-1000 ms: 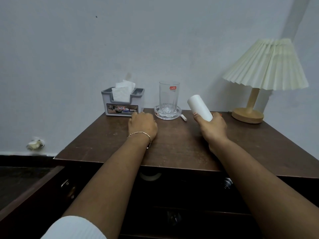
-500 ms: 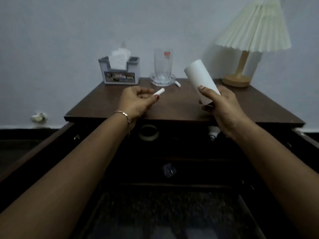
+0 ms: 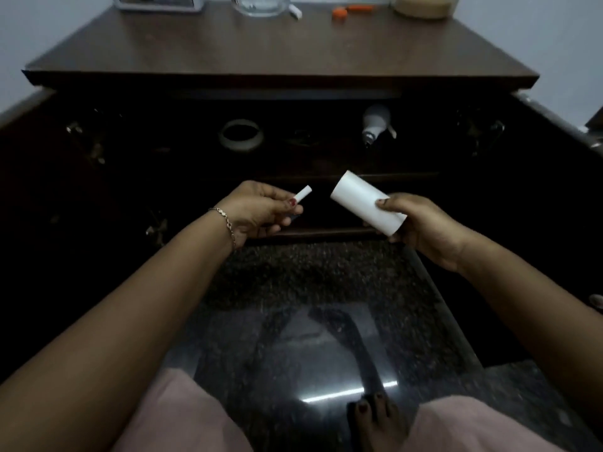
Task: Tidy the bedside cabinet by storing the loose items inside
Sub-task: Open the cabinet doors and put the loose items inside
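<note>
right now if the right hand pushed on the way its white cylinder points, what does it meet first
Probably the front edge of the shelf: the right hand aims the white cylinder up-left across it, toward the pale ring beyond. Depth is unclear.

Cabinet top (image 3: 261, 44) was dark brown; small stick (image 3: 302, 193) and cylinder (image 3: 362, 202) — plain white; cap (image 3: 339, 13) — orange; floor (image 3: 310, 288) was dark, speckled; garment (image 3: 182, 415) was pink.
</note>
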Tool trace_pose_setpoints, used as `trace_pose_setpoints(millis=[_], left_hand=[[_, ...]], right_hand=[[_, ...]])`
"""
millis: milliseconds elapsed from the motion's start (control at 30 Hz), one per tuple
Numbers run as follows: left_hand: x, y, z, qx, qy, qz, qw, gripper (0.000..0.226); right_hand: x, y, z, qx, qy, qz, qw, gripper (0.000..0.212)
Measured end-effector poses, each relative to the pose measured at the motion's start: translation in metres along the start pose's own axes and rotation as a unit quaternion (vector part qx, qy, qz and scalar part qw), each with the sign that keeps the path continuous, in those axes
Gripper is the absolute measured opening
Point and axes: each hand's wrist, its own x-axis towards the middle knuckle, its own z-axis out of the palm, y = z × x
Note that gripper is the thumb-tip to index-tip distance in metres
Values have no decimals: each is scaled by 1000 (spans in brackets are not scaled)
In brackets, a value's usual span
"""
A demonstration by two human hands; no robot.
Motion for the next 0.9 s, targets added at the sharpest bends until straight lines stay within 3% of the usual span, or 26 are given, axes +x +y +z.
trace_pose_setpoints(millis=[133, 333, 500, 700, 900], left_hand=[[33, -44, 24, 7, -25, -68, 997, 9], [83, -81, 64, 22, 0, -108, 994, 16], [115, -87, 90, 24, 20, -115, 993, 23], [156, -80, 103, -25, 113, -102, 988, 20], [193, -75, 117, -42, 132, -115, 984, 7]], right_hand=[[23, 54, -3, -49, 60, 110, 991, 33], [62, 92, -9, -6, 123, 167, 978, 31], [92, 98, -17, 11, 173, 166, 971, 39], [120, 97, -23, -24, 232, 144, 962, 23], [155, 104, -28, -50, 307, 112, 944, 43]])
